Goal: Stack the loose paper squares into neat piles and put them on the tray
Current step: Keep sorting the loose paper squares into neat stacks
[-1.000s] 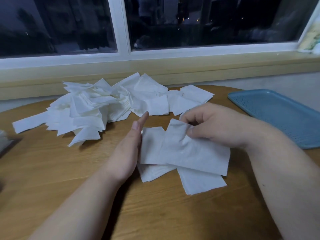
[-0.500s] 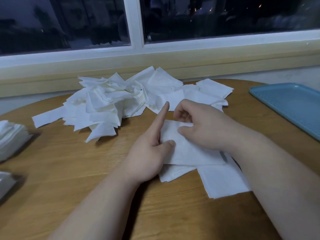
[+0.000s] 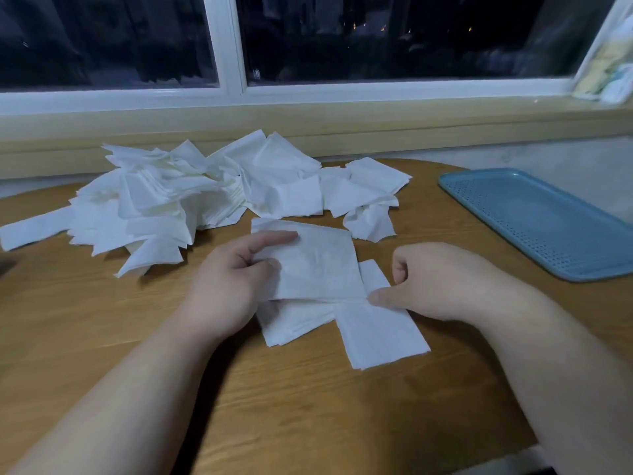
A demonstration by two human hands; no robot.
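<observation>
Squaring a small pile: left hand (image 3: 233,279) pinches top square (image 3: 318,265) to align it; right hand (image 3: 445,282) pinches lower squares (image 3: 376,337), steadying them; tray (image 3: 534,221) well apart.

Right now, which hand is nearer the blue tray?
Right. The right hand lies left of the blue tray, near its near end and not touching it; the left hand holds the top paper square farther left.

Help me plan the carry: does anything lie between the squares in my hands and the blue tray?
Nothing visible does. Only bare table lies between the half-made stack at the right hand and the tray. The loose pile sits farther back, off that path.
</observation>
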